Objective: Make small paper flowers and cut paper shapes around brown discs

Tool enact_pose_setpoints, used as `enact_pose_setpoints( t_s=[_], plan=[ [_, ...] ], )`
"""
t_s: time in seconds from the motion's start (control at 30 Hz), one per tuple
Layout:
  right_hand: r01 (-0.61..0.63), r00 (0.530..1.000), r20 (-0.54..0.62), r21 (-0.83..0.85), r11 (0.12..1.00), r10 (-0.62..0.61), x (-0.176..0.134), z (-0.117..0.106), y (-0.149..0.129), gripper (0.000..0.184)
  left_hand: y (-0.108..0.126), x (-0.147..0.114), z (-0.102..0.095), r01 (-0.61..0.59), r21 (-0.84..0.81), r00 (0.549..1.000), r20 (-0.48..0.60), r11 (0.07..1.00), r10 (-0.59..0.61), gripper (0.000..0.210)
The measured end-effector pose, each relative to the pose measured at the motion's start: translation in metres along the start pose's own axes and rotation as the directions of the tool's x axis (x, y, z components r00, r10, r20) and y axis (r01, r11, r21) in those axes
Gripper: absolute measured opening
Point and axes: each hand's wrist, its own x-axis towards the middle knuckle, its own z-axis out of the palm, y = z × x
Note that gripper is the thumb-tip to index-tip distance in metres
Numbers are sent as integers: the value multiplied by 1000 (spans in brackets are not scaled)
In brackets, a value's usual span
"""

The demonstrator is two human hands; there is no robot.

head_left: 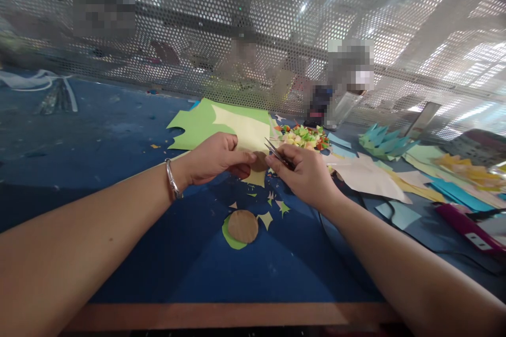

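My left hand, with a silver bangle at the wrist, is closed, pinching a small brown wood-look disc between thumb and fingers. My right hand is closed around a pair of scissors, blades pointing up and left. Its thumb tip is at the disc's right edge. Behind both hands lies pale yellow paper on a larger green sheet with cut-out edges. Nearer to me, a second wood-look disc rests on a rounded green paper piece. Paper scraps are scattered between.
A pile of small coloured paper pieces sits behind my right hand. To the right are loose sheets, folded blue paper, cables and a magenta power strip. A perforated metal screen bounds the blue tabletop; people show behind it.
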Motion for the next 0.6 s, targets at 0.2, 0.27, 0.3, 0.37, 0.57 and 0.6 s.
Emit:
enact_pose_setpoints(
  t_s=[0.2,0.27,0.3,0.37,0.57,0.6],
  plan=[
    [-87,994,69,106,991,79,2,-1,2,33,-2,1,-2,-33,31,999,-2,999,34,20],
    [-93,993,90,168,981,79,2,0,4,33,-2,1,-3,-36,24,999,1,999,36,22],
    [-92,993,93,193,977,75,2,0,4,33,-2,0,-3,-36,19,999,0,999,36,22],
    [-84,994,91,229,970,65,3,0,5,34,-2,0,-2,-31,9,1000,-2,999,31,21],
    [-117,990,113,284,952,89,3,2,6,28,-1,0,-1,-5,-3,1000,14,1000,5,19],
    [-123,989,113,284,951,94,3,2,6,28,-1,0,-1,0,-1,1000,16,1000,0,20]
  ],
)
